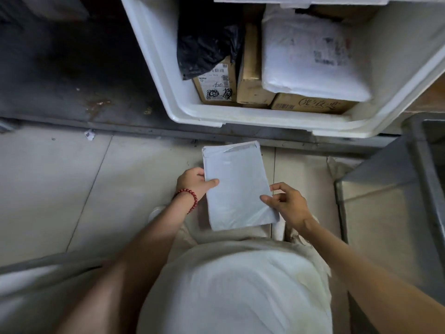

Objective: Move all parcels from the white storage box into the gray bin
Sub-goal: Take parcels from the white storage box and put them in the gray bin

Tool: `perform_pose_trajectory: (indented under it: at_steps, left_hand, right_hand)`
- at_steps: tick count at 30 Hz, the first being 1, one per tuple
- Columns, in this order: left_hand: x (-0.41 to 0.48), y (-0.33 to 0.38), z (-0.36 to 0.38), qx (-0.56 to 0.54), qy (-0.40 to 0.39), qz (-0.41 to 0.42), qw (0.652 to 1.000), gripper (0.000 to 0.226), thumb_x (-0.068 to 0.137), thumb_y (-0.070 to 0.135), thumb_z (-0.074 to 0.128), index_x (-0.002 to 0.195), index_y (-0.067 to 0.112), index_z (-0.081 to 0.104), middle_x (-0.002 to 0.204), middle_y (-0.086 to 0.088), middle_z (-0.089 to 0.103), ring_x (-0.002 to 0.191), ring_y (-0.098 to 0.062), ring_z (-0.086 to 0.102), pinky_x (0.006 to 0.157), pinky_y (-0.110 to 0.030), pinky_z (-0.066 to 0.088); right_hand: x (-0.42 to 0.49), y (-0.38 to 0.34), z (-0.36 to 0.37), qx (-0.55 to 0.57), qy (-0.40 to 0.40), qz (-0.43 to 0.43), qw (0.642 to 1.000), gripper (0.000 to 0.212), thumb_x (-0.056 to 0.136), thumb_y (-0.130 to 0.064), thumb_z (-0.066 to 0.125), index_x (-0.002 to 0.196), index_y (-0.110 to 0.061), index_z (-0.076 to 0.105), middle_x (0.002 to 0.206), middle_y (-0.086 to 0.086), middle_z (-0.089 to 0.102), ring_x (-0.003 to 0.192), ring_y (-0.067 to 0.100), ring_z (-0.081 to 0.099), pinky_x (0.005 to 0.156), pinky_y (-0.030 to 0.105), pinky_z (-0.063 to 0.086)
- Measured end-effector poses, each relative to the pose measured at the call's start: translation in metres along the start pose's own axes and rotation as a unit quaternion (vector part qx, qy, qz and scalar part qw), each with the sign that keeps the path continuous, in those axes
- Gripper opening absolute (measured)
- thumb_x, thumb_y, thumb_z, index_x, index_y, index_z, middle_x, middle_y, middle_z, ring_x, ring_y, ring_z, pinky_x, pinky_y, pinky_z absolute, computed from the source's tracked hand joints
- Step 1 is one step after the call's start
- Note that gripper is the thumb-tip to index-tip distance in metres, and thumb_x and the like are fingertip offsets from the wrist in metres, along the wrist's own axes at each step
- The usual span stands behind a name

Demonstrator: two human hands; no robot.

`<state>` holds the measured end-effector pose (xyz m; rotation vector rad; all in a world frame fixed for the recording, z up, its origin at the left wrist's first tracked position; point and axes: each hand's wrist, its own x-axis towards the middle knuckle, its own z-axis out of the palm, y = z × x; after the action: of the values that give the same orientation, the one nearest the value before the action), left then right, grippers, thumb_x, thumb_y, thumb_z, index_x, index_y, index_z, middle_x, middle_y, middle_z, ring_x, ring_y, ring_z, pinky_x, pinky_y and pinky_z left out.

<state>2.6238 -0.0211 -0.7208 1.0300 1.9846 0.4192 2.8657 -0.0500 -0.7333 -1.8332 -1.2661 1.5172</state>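
Head view: parcel [238,184] flat between both hands
left hand [195,183]: thumb over, fingers under left edge — pinching
right hand [286,201]: thumb and forefinger pinch right edge

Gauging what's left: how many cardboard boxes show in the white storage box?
3: labelled box under the black bag, middle box, printed box beneath the white mailer. Others may be hidden.

We read no wording with certainty. At the front edge of the white storage box [240,119], one cardboard box [313,106] bears brush-style characters and a barcode. The labelled box [216,88] shows barcodes under black scribbles. The white padded parcel [313,56] carries a blurred label.
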Motion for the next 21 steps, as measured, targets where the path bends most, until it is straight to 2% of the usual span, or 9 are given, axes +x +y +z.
perform_pose_trajectory:
  at_steps: [3, 5, 8, 10, 11, 14, 17, 19, 21]
  left_hand:
    - [-0.023, 0.013, -0.022, -0.002, -0.006, 0.022, 1.000, 0.031, 0.072, 0.028, 0.082, 0.092, 0.011, 0.066, 0.096, -0.006, 0.073, 0.090, -0.023, 0.068, 0.079, -0.037, 0.057]
    - [-0.040, 0.027, -0.037, -0.005, -0.014, 0.041, 0.999, 0.036, 0.073, 0.026, 0.082, 0.100, 0.010, 0.063, 0.098, -0.005, 0.071, 0.085, -0.020, 0.066, 0.068, -0.031, 0.056]
    - [-0.062, 0.049, -0.057, -0.032, -0.002, 0.066, 0.997, 0.051, 0.072, 0.022, 0.083, 0.107, 0.016, 0.047, 0.099, -0.006, 0.065, 0.088, -0.019, 0.064, 0.056, -0.024, 0.053]
    - [-0.076, 0.064, -0.067, -0.036, 0.018, 0.094, 0.995, 0.061, 0.070, 0.021, 0.084, 0.109, 0.021, 0.036, 0.098, -0.007, 0.063, 0.087, -0.019, 0.062, 0.056, -0.024, 0.054]
    - [-0.081, 0.071, -0.070, -0.029, 0.025, 0.114, 0.993, 0.062, 0.070, 0.022, 0.084, 0.108, 0.023, 0.035, 0.098, -0.007, 0.063, 0.086, -0.020, 0.062, 0.063, -0.026, 0.056]
    - [-0.099, 0.091, -0.074, -0.001, 0.042, 0.165, 0.985, 0.039, 0.073, 0.025, 0.081, 0.099, 0.024, 0.053, 0.098, -0.006, 0.063, 0.093, -0.026, 0.063, 0.084, -0.039, 0.054]
    - [-0.115, 0.104, -0.070, -0.026, 0.044, 0.165, 0.985, 0.025, 0.076, 0.023, 0.079, 0.097, 0.021, 0.065, 0.099, -0.007, 0.064, 0.096, -0.024, 0.063, 0.089, -0.036, 0.053]
    - [-0.125, 0.109, -0.063, -0.089, 0.033, 0.140, 0.986, 0.025, 0.076, 0.016, 0.079, 0.098, 0.016, 0.067, 0.104, -0.011, 0.065, 0.089, -0.022, 0.063, 0.081, -0.032, 0.056]
    - [-0.130, 0.111, -0.058, -0.148, 0.025, 0.116, 0.982, 0.024, 0.075, 0.011, 0.080, 0.095, 0.015, 0.067, 0.105, -0.014, 0.067, 0.078, -0.022, 0.064, 0.067, -0.028, 0.059]
  right_hand:
    - [-0.021, -0.015, -0.007, 0.005, 0.005, -0.027, 1.000, 0.022, 0.081, -0.026, 0.076, 0.094, -0.021, 0.060, 0.084, 0.006, 0.070, 0.077, 0.018, 0.065, 0.056, 0.011, 0.046]
    - [-0.034, -0.027, -0.013, 0.018, 0.009, -0.046, 0.999, 0.025, 0.081, -0.025, 0.076, 0.098, -0.018, 0.059, 0.086, 0.007, 0.070, 0.078, 0.020, 0.066, 0.058, 0.015, 0.047]
    - [-0.056, -0.049, -0.025, 0.044, 0.018, -0.078, 0.996, 0.033, 0.083, -0.021, 0.074, 0.106, -0.015, 0.051, 0.085, 0.011, 0.070, 0.061, 0.009, 0.063, 0.049, 0.014, 0.046]
    - [-0.068, -0.062, -0.034, 0.056, 0.023, -0.109, 0.992, 0.031, 0.086, -0.019, 0.072, 0.105, -0.013, 0.049, 0.083, 0.013, 0.067, 0.051, 0.003, 0.057, 0.044, 0.016, 0.044]
    - [-0.073, -0.068, -0.038, 0.047, 0.030, -0.125, 0.991, 0.027, 0.086, -0.019, 0.071, 0.103, -0.014, 0.051, 0.083, 0.012, 0.064, 0.054, 0.005, 0.056, 0.044, 0.017, 0.044]
    - [-0.082, -0.081, -0.054, 0.018, 0.056, -0.151, 0.987, 0.016, 0.085, -0.023, 0.072, 0.096, -0.019, 0.061, 0.088, 0.005, 0.059, 0.074, 0.016, 0.057, 0.054, 0.022, 0.049]
    - [-0.091, -0.091, -0.073, -0.022, 0.069, -0.164, 0.984, 0.032, 0.077, -0.025, 0.079, 0.103, -0.023, 0.061, 0.101, -0.005, 0.059, 0.090, 0.015, 0.058, 0.070, 0.027, 0.051]
    - [-0.097, -0.093, -0.084, -0.054, 0.068, -0.184, 0.979, 0.049, 0.069, -0.031, 0.086, 0.109, -0.027, 0.059, 0.114, -0.005, 0.057, 0.098, 0.015, 0.059, 0.080, 0.031, 0.054]
    - [-0.106, -0.093, -0.092, -0.090, 0.070, -0.205, 0.972, 0.058, 0.062, -0.038, 0.088, 0.112, -0.032, 0.058, 0.122, -0.006, 0.052, 0.106, 0.012, 0.054, 0.088, 0.025, 0.047]
